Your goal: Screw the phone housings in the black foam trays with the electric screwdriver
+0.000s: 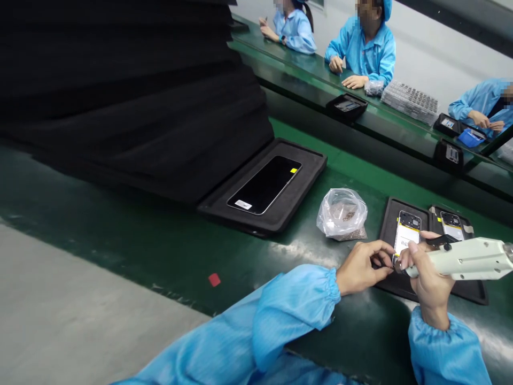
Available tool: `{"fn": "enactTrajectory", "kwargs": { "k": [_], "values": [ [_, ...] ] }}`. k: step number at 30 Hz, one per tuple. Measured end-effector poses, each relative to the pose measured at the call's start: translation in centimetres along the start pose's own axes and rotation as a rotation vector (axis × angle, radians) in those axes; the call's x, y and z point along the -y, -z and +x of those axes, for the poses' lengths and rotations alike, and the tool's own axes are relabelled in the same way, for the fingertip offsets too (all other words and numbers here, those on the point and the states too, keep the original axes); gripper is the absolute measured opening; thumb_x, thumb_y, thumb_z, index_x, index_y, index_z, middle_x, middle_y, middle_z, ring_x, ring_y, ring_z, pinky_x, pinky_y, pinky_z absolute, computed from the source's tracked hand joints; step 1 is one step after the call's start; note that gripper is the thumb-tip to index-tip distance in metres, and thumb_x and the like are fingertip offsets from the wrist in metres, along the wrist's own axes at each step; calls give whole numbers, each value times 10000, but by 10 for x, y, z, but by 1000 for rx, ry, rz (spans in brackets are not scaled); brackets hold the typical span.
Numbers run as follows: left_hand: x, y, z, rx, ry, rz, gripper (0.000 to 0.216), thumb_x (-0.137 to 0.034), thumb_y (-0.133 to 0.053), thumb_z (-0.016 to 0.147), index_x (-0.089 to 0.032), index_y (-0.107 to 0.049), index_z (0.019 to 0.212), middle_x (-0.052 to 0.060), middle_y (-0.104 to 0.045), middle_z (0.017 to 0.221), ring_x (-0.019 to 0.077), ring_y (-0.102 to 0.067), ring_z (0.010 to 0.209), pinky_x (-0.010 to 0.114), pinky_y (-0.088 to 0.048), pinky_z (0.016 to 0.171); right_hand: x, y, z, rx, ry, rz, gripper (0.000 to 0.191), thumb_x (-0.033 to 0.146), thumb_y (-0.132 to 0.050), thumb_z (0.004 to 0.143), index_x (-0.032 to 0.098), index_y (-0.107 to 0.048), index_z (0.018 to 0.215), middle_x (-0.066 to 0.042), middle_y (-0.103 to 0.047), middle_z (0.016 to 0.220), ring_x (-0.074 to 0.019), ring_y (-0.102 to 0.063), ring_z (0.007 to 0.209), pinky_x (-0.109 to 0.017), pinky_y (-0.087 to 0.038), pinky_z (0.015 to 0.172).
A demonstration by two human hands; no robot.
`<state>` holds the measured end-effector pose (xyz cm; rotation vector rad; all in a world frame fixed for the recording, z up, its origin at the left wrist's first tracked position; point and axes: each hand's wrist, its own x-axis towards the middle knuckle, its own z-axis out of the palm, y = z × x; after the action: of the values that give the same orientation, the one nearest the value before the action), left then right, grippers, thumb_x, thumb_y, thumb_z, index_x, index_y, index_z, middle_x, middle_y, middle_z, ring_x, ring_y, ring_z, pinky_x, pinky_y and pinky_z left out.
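Note:
My right hand [428, 275] is wrapped round a white electric screwdriver [468, 259], its tip pointing left. My left hand [363, 264] pinches its fingertips at that tip; what they hold is too small to make out. Both hands hover over a black tray [388, 222] that carries an opened phone [406, 232] with its yellow-white inside showing. A second opened phone [452, 225] lies in a tray just to the right.
A clear bag of small screws [342, 214] sits left of the tray. Further left a black tray [304, 171] holds a dark-screened phone [264, 184] on the green belt [160, 240]. Black cloth [128, 91] hangs behind. Across the line sit people in blue coats [371, 51].

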<state>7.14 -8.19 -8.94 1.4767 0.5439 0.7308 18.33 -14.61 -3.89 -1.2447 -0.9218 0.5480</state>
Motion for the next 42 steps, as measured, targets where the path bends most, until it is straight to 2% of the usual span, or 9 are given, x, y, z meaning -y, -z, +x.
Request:
{"fn": "enactTrajectory", "kwargs": {
  "k": [9, 17, 34, 37, 42],
  "values": [
    [-1, 1, -1, -2, -20, 65, 300, -101, -677, 669, -121, -666, 969, 25, -721, 726, 138, -653, 663, 233, -504, 677, 1, 0, -1, -19, -5, 6, 217, 269, -671, 846, 198, -500, 960, 90, -532, 547, -132, -543, 482, -343, -475, 602],
    [-2, 3, -1, 27, -8, 109, 311, -124, -680, 700, -141, -657, 1010, 32, -753, 787, 167, -696, 729, 227, -492, 664, 5, -1, -1, -18, -7, 40, 363, 262, -675, 841, 193, -469, 1132, 93, -510, 555, -148, -574, 501, -306, -459, 519],
    [0, 0, -1, -9, -43, 50, 307, -114, -709, 673, -138, -640, 971, 13, -710, 725, 138, -644, 669, 229, -485, 676, -1, 2, -2, -1, -20, 11, 281, 276, -668, 844, 187, -479, 1031, 85, -525, 550, -148, -569, 500, -331, -493, 546],
    [-7, 11, 2, 30, -50, 105, 344, -147, -757, 663, -143, -663, 993, 27, -715, 791, 148, -653, 717, 222, -486, 674, -3, 4, 0, -32, -14, 3, 328, 278, -696, 810, 184, -485, 1043, 90, -513, 545, -149, -579, 503, -315, -483, 537],
    [-14, 51, -1, 209, -38, 533, 128, -183, -708, 753, -174, -741, 876, 43, -712, 834, 159, -639, 711, 233, -459, 667, -12, 8, 8, -112, 19, -39, 377, 290, -731, 771, 187, -486, 1038, 98, -527, 517, -148, -548, 445, -316, -468, 517]
  ]
}}
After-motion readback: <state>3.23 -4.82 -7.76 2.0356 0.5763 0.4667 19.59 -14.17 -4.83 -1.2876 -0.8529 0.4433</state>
